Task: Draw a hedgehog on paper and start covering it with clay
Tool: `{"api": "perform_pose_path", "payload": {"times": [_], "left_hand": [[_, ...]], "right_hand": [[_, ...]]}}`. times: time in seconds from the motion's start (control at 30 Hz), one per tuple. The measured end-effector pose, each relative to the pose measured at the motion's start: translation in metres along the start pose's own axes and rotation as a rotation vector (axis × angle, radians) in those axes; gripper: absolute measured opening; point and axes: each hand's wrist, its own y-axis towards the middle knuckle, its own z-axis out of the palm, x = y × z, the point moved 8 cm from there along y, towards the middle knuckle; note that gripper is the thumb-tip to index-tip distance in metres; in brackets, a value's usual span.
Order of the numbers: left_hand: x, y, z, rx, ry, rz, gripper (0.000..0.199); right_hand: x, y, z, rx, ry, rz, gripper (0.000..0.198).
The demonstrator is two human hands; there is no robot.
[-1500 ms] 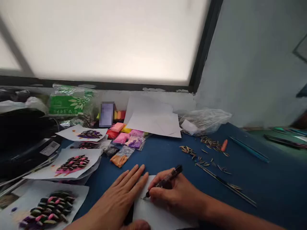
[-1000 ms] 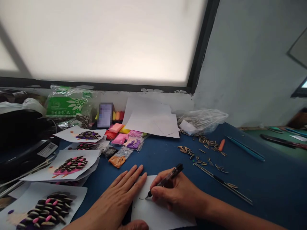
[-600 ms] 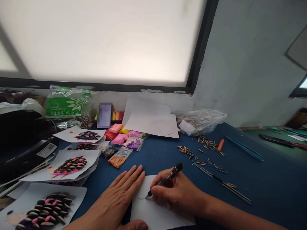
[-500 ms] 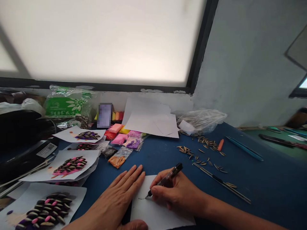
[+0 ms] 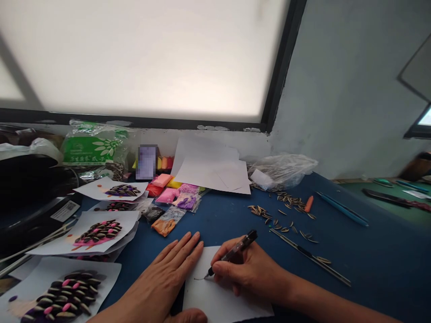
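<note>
A: Further right than before, by just a bit: pen [image 5: 237, 249], at its tip, with a short thin line [image 5: 198, 279] now showing on the white paper [image 5: 222, 307].

B: Held how?

A: Held in the right hand [image 5: 249, 269], with fingers [image 5: 226, 269] closed snugly round it. Leans up to the right, with the tip down at the right end of the line.

B: And with the left hand [image 5: 164, 273]?

A: Lies flat and open, with long straight fingers. Reaches the left edge of the paper, with the thumb over it, low down.

B: Where, for the paper?

A: On the blue bench [image 5: 222, 220], close in front, partly under both hands.

B: And off to the left?

A: Seed pictures [image 5: 97, 232] on white sheets, in a row. Just past the left hand, small bright packets [image 5: 168, 195], in pink, red, purple and orange.

B: And to the right?

A: Loose striped seeds [image 5: 259, 211], next to a long thin tool [image 5: 308, 254]. Farther over, an orange piece [image 5: 309, 204], then a blue stick [image 5: 342, 208].

B: At the back?

A: Bigger white sheets [image 5: 215, 170], beside a see-through bag [image 5: 289, 168].
</note>
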Motion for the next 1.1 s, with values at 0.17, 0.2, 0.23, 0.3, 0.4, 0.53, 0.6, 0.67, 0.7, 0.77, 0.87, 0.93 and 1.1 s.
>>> {"api": "perform_pose_path", "payload": {"times": [0.17, 0.2, 0.23, 0.3, 0.4, 0.53, 0.6, 0.67, 0.7, 0.77, 0.87, 0.93, 1.1], "left_hand": [[0.0007, -0.0014, -0.0011, -0.025, -0.012, 0.017, 0.084], [0.0009, -0.0015, -0.0008, -0.025, -0.011, 0.021, 0.084], [0.0010, -0.0017, -0.0007, -0.027, -0.011, 0.024, 0.085], [0.0008, -0.0019, -0.0011, -0.036, -0.013, 0.032, 0.085], [0.0001, -0.0024, -0.0017, -0.042, -0.014, 0.031, 0.084], [-0.0011, -0.0027, -0.0035, -0.038, -0.019, 0.016, 0.083], [-0.0019, -0.0023, -0.0040, -0.030, -0.022, 0.011, 0.082], [-0.0020, -0.0016, -0.0037, -0.020, -0.018, 0.004, 0.080], [-0.0019, -0.0013, -0.0035, -0.018, -0.015, 0.003, 0.080], [-0.0018, -0.0012, -0.0034, -0.021, -0.013, 0.005, 0.079], [-0.0016, -0.0016, -0.0028, -0.024, -0.020, 0.015, 0.080], [-0.0008, -0.0016, -0.0017, -0.015, -0.016, 0.012, 0.080], [-0.0003, -0.0008, -0.0027, -0.035, -0.028, 0.019, 0.080]], "right_hand": [[-0.0023, -0.0003, -0.0012, -0.006, -0.017, -0.001, 0.015], [-0.0028, -0.0002, -0.0011, -0.002, -0.009, -0.010, 0.016], [-0.0033, -0.0001, -0.0011, 0.000, 0.002, -0.018, 0.017], [-0.0043, 0.0004, -0.0021, -0.005, 0.014, -0.021, 0.018], [-0.0044, 0.0012, -0.0041, -0.011, 0.004, -0.016, 0.019], [-0.0025, 0.0007, -0.0064, -0.014, -0.014, -0.023, 0.018], [-0.0034, -0.0001, -0.0071, -0.020, -0.004, -0.014, 0.018], [-0.0043, -0.0006, -0.0071, -0.024, 0.006, -0.013, 0.018], [-0.0045, -0.0006, -0.0068, -0.024, 0.009, -0.017, 0.018], [-0.0050, -0.0005, -0.0065, -0.025, 0.017, -0.025, 0.019], [-0.0060, -0.0003, -0.0072, -0.026, 0.028, -0.028, 0.020], [-0.0061, -0.0005, -0.0080, -0.027, 0.023, -0.032, 0.021], [-0.0069, -0.0006, -0.0080, -0.026, 0.022, -0.014, 0.022]]}}
